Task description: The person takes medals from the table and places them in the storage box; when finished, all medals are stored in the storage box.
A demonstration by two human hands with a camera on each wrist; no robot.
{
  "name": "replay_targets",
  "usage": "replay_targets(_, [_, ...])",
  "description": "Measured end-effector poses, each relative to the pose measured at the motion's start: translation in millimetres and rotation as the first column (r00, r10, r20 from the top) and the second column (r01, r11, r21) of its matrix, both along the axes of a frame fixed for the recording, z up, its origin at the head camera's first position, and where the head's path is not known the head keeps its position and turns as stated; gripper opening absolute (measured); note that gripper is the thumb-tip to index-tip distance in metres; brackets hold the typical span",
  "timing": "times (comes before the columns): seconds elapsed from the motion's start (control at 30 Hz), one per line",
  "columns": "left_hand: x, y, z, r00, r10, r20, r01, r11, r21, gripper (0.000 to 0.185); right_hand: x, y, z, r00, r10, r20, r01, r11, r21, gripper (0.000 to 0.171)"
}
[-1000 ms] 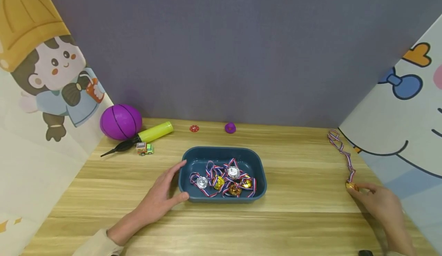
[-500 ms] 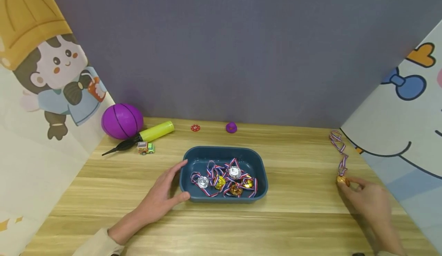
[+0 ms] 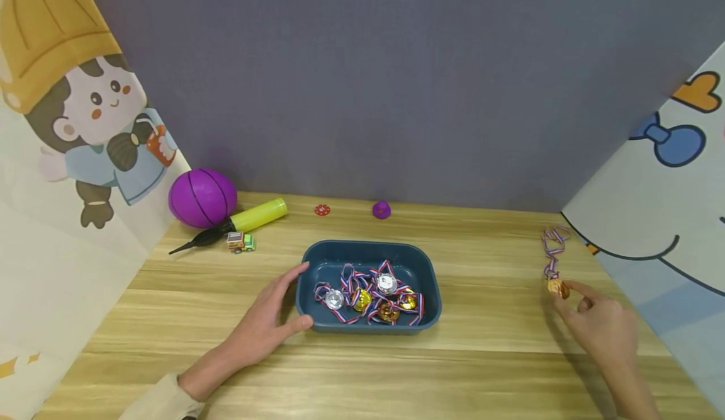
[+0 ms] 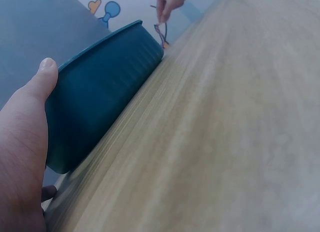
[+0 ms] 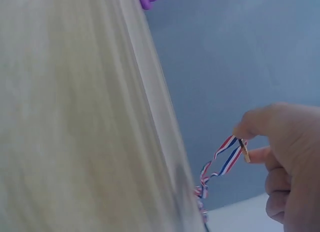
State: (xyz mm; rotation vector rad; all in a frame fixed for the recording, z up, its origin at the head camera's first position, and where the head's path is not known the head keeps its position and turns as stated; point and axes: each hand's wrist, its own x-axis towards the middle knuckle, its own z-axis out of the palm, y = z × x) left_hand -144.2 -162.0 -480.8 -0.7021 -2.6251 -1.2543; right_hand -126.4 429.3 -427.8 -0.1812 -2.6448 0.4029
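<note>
My left hand (image 3: 263,316) rests against the left end of a dark teal rectangular bin (image 3: 368,330), fingers extended and thumb at the near corner. In the left wrist view the thumb (image 4: 46,74) lies on the bin's outer wall by the rim. Inside the bin lie several medals, among them a silver medal (image 3: 387,283), a gold one (image 3: 361,299) and a bronze one (image 3: 388,311), with tangled striped ribbons. To the right, my right hand (image 3: 600,329) pinches a gold-coloured medal (image 3: 557,288) between thumb and forefinger. Its red, white and blue ribbon (image 5: 231,162) trails down to the table.
At the back left are a purple ball (image 3: 202,198), a yellow and black pump (image 3: 257,216) and a toy truck (image 3: 240,242). A red chip (image 3: 321,210) and a small purple object (image 3: 381,210) lie near the grey back wall (image 3: 362,92). Cartoon panels flank the table.
My right hand has lifted the medal and moved it left and slightly away from me, the ribbon bunching behind it. The left hand and the bin stay in place.
</note>
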Motion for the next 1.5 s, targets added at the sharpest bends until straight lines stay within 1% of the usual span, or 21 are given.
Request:
replay_targets(0.17, [-0.4, 1, 0.2, 1.000, 0.004, 0.006, -0.004, 1.000, -0.006, 0.093, -0.5, -12, 7.9, 0.996, -0.007, -0.089, 0.007, 1.000, -0.004, 0.038])
replay_targets(0.3, [-0.6, 2, 0.4, 1.000, 0.001, 0.002, -0.001, 1.000, -0.003, 0.093, -1.1, -19, 14.2, 0.985, 0.014, -0.172, -0.013, 1.000, 0.008, 0.037])
replay_targets(0.43, [-0.4, 2, 0.6, 1.000, -0.001, -0.001, 0.001, 1.000, 0.002, 0.093, -1.3, -26, 21.3, 0.971, 0.046, -0.234, -0.043, 0.999, 0.017, 0.038])
replay_targets(0.63, [0.4, 1, 1.4, 1.000, 0.004, 0.003, -0.004, 1.000, 0.002, 0.092, -0.3, -37, 34.7, 0.959, 0.092, -0.268, -0.081, 0.995, 0.051, 0.037])
replay_targets(0.87, [0.4, 1, 0.9, 1.000, 0.001, 0.005, -0.001, 1.000, 0.006, 0.092, -2.8, -49, 49.7, 0.940, 0.138, -0.312, -0.131, 0.990, 0.044, 0.039])
replay_targets(1.07, [0.0, 1, 0.7, 1.000, -0.004, 0.004, 0.004, 1.000, 0.008, 0.092, -6.3, -61, 62.3, 0.931, 0.152, -0.333, -0.142, 0.988, 0.053, 0.039])
replay_targets(1.23, [0.2, 0, 0.4, 1.000, -0.002, 0.000, 0.002, 1.000, 0.005, 0.092, -8.9, -72, 69.5, 0.924, 0.168, -0.344, -0.161, 0.986, 0.051, 0.040])
replay_targets(1.27, [0.2, 0, 0.3, 1.000, -0.001, 0.000, 0.001, 1.000, 0.004, 0.092, -9.3, -74, 70.5, 0.920, 0.175, -0.350, -0.168, 0.985, 0.050, 0.040])
replay_targets(1.4, [0.4, 0, 0.0, 1.000, 0.003, 0.000, -0.003, 1.000, 0.003, 0.092, -12.5, -81, 75.4, 0.894, 0.217, -0.391, -0.207, 0.976, 0.070, 0.040])
replay_targets(1.5, [0.6, 0, -0.1, 1.000, 0.003, -0.001, -0.003, 1.000, 0.003, 0.092, -15.1, -85, 79.1, 0.883, 0.239, -0.405, -0.227, 0.971, 0.079, 0.039])
